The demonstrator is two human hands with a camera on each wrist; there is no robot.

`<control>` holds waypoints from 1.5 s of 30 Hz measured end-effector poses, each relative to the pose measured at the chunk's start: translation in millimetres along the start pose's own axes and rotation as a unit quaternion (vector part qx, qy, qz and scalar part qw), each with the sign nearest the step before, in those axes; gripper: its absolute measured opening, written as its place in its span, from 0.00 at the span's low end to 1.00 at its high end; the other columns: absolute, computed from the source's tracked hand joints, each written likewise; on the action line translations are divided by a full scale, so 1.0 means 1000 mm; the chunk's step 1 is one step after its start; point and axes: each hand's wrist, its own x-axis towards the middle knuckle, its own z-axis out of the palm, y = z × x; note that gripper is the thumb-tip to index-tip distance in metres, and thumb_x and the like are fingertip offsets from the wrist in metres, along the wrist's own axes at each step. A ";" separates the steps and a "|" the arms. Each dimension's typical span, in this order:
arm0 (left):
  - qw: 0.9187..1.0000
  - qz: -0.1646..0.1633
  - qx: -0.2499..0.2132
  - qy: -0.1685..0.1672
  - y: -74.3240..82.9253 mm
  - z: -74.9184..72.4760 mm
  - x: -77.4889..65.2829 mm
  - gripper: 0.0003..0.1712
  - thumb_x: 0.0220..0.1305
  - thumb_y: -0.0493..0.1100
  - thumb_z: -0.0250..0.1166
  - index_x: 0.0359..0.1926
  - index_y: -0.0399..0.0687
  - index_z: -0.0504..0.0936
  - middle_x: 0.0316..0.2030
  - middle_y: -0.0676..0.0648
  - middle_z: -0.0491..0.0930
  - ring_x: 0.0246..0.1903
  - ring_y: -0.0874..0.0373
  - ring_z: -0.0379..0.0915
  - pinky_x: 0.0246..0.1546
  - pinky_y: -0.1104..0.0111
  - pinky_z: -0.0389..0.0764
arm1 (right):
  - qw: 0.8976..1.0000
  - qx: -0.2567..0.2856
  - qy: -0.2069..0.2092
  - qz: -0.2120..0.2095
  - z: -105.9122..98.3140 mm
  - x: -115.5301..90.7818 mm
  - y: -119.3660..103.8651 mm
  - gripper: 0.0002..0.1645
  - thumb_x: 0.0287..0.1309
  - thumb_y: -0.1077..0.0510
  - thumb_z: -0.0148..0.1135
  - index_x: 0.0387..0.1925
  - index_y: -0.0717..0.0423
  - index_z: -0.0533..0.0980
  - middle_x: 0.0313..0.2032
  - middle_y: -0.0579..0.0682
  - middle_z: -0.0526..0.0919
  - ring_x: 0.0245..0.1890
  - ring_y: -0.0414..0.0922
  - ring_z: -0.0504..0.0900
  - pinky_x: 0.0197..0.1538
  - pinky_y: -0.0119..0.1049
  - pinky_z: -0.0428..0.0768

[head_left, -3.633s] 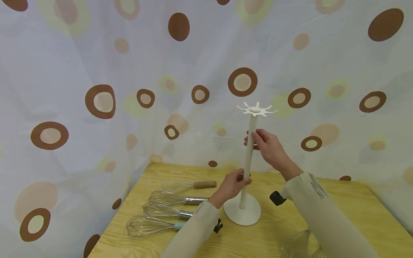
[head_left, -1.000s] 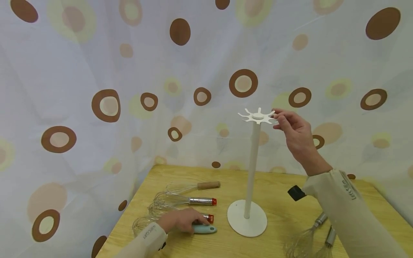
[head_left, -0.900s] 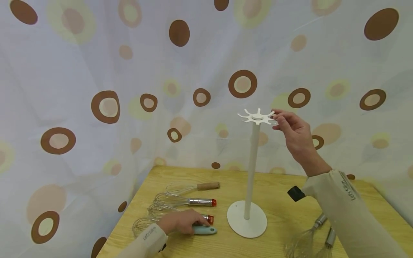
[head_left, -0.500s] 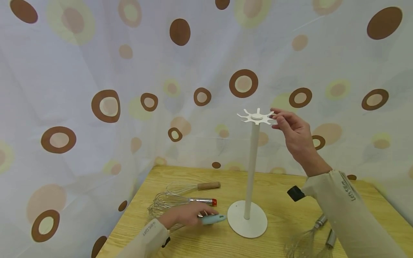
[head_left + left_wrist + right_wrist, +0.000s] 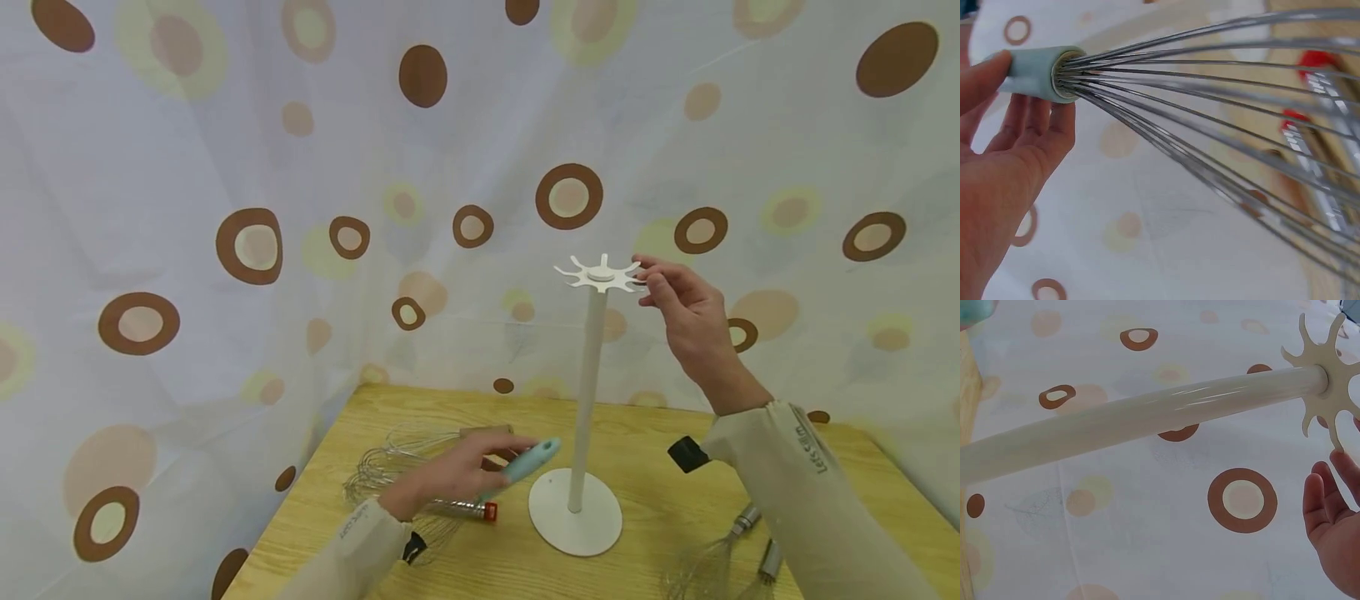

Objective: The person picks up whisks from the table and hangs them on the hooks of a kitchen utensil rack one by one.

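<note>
My left hand (image 5: pixel 461 473) grips a whisk by its light blue handle (image 5: pixel 531 461), lifted above the table and slanting up to the right. In the left wrist view, thumb and fingers hold that handle (image 5: pixel 1038 72) near the collar, and the wire loops (image 5: pixel 1197 112) spread rightward. A white stand (image 5: pixel 588 392) with a round base and a star-shaped ring of hooks (image 5: pixel 600 275) stands upright right of the whisk handle. At the ring's right side, my right hand (image 5: pixel 690 321) pinches one hook tip with its fingertips; the right wrist view shows the hooks (image 5: pixel 1329 378) bare.
Several whisks lie at the left on the wooden table (image 5: pixel 645 442), among them a red-ended one (image 5: pixel 472 508) and a wooden-handled one (image 5: pixel 483 431), partly hidden by the left hand. Two metal-handled whisks (image 5: pixel 742 521) lie front right. A dotted curtain (image 5: pixel 480 125) hangs behind.
Earlier both hands held the stand's pole. The right hand moved up to the hook ring; the left took the blue-handled whisk from the table and raised it toward the stand.
</note>
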 end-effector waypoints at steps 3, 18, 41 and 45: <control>0.998 0.024 -0.023 0.050 0.017 -0.003 0.007 0.32 0.64 0.29 0.58 0.68 0.45 0.64 0.58 0.44 0.70 0.54 0.57 0.70 0.50 0.67 0.75 | 1.000 0.000 0.008 0.005 0.001 -0.001 0.000 0.13 0.68 0.64 0.51 0.43 0.74 0.73 0.55 0.51 0.77 0.46 0.44 0.77 0.44 0.25 0.76; 0.952 0.134 -0.090 0.260 0.081 -0.023 0.050 0.34 0.62 0.26 0.58 0.69 0.42 0.62 0.59 0.37 0.68 0.54 0.45 0.70 0.53 0.57 0.74 | 1.000 -0.003 0.017 0.013 0.001 -0.007 0.001 0.11 0.68 0.64 0.50 0.42 0.69 0.75 0.54 0.49 0.77 0.47 0.43 0.76 0.43 0.26 0.76; 0.952 0.144 -0.080 0.259 0.096 -0.033 0.075 0.34 0.65 0.28 0.56 0.71 0.43 0.59 0.61 0.38 0.66 0.56 0.46 0.69 0.55 0.60 0.73 | 1.000 0.006 0.016 0.003 0.003 -0.002 0.001 0.11 0.68 0.65 0.50 0.41 0.69 0.75 0.54 0.49 0.78 0.46 0.46 0.76 0.42 0.27 0.75; 0.953 0.140 -0.080 0.256 0.095 -0.031 0.078 0.34 0.65 0.28 0.56 0.71 0.44 0.59 0.60 0.39 0.66 0.56 0.48 0.69 0.55 0.59 0.72 | 1.000 -0.002 0.015 0.004 0.003 -0.002 0.001 0.11 0.68 0.64 0.49 0.42 0.69 0.75 0.54 0.49 0.78 0.46 0.44 0.76 0.42 0.26 0.75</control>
